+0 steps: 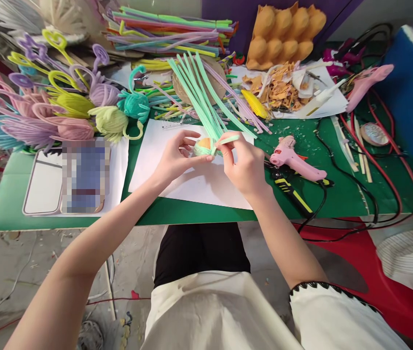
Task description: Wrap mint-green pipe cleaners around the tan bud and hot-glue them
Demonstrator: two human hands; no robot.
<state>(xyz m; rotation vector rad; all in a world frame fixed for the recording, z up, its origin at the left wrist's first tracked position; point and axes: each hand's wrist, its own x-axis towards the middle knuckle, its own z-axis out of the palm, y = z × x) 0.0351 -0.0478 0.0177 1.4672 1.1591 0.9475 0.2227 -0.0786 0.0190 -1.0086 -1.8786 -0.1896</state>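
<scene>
My left hand (181, 154) is closed around a small egg-shaped piece, its orange core (204, 143) partly covered with mint-green strands. My right hand (242, 163) pinches a mint-green pipe cleaner (229, 139) at the right side of that piece, its end sticking out past the fingers. Long mint-green pipe cleaners (201, 97) fan away from just behind both hands. Below the hands lies a white sheet of paper (192, 187) on the green table (139, 209). Fingers hide part of the wrapped piece.
Finished fuzzy figures (73, 104) crowd the left, above two phones (44, 180). Pipe cleaner bundles (170, 31) and an orange egg tray (284, 36) stand at the back. On the right lie a pink glue gun (296, 160), pliers (292, 194) and loose cables (337, 170).
</scene>
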